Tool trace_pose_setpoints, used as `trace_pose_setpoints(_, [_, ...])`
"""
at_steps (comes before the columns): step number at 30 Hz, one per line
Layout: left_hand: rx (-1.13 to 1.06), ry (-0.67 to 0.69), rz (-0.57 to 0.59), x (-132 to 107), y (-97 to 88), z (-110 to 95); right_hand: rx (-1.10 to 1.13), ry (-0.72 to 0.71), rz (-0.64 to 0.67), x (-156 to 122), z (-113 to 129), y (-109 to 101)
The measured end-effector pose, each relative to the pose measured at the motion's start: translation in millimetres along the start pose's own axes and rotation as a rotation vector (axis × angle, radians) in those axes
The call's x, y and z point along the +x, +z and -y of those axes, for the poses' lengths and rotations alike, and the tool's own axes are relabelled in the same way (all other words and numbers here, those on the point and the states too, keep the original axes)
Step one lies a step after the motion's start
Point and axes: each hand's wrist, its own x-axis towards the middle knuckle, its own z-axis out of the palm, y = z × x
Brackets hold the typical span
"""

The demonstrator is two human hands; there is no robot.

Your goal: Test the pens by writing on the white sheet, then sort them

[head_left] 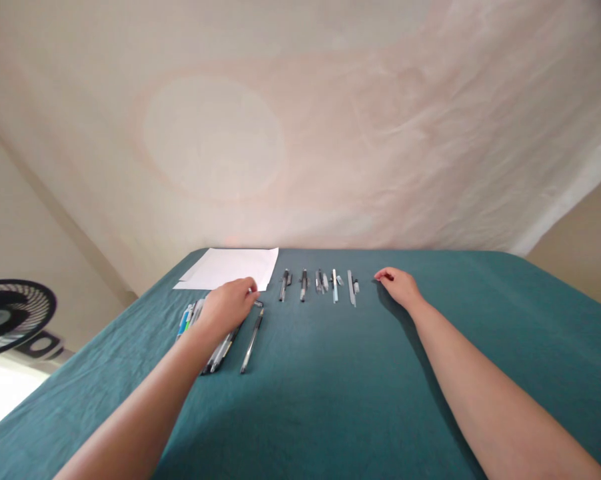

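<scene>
My left hand [229, 304] rests on a bunch of several pens [220, 348] lying on the teal tablecloth [320, 387], its fingers curled over them near the corner of a white paper sheet [230, 268]. One dark pen [252, 340] lies just right of that bunch. My right hand [399, 285] lies on the cloth with fingers curled down, fingertips touching the cloth, just right of a row of taken-apart pen pieces [319, 283]. Nothing shows in the right hand.
A black fan [11, 313] stands off the table at the left. A pale cloth backdrop [300, 133] hangs behind the table's far edge.
</scene>
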Motion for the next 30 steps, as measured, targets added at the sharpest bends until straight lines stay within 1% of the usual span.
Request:
trace_pose_setpoints(2, [0.03, -0.066, 0.021, -7.8, -3.7, 25.5, 0.002, 0.001, 0.0, 0.5, -0.4, 0.9])
trace_pose_setpoints(3, [0.037, -0.09, 0.035, -13.3, -2.1, 34.1, 0.001, 0.001, 0.0, 0.8, -0.4, 1.3])
trace_pose_setpoints(5, [0.03, -0.139, 0.071, -24.4, 6.2, 43.9, -0.001, 0.002, -0.002, 1.1, -0.2, 1.6])
trace_pose_setpoints(8, [0.012, -0.171, 0.095, -34.8, 23.3, 45.9, -0.007, 0.001, -0.003, 0.8, 0.6, 1.3])
trace_pose_setpoints(10, [0.017, -0.144, 0.078, -36.7, 32.3, 43.5, -0.009, -0.003, -0.001, 0.3, 1.3, 1.0])
trace_pose_setpoints(13, [0.029, -0.094, 0.034, -36.2, 39.5, 39.4, -0.006, -0.005, -0.001, -0.5, 2.0, 0.7])
trace_pose_setpoints(15, [0.023, -0.094, 0.011, -35.7, 41.1, 38.3, -0.001, -0.003, -0.002, -0.8, 2.2, 0.7])
trace_pose_setpoints(18, [-0.041, -0.153, 0.013, -34.9, 40.5, 40.7, 0.014, -0.002, -0.006, -0.8, 2.0, 0.9])
trace_pose_setpoints(20, [-0.148, -0.21, 0.011, -33.9, 37.9, 43.4, 0.025, 0.0, -0.007, -0.6, 1.6, 1.1])
trace_pose_setpoints(22, [-0.322, -0.243, 0.006, -32.6, 33.1, 42.9, 0.034, 0.003, -0.008, -0.2, 1.0, 1.4])
trace_pose_setpoints(24, [-0.584, -0.229, 0.042, -32.1, 26.3, 35.2, 0.04, 0.008, -0.009, 0.1, 0.3, 1.7])
trace_pose_setpoints(26, [-0.886, -0.177, 0.148, -33.3, 19.5, 18.1, 0.048, 0.018, -0.007, 0.3, 0.1, 1.9])
trace_pose_setpoints(28, [-1.11, -0.118, 0.3, -35.5, 15.7, -7.5, 0.063, 0.029, -0.004, 0.1, 0.7, 1.6])
trace_pose_setpoints(30, [-1.269, -0.062, 0.452, -37.3, 17.9, -38.1, 0.085, 0.035, -0.001, -0.6, 2.9, 0.3])
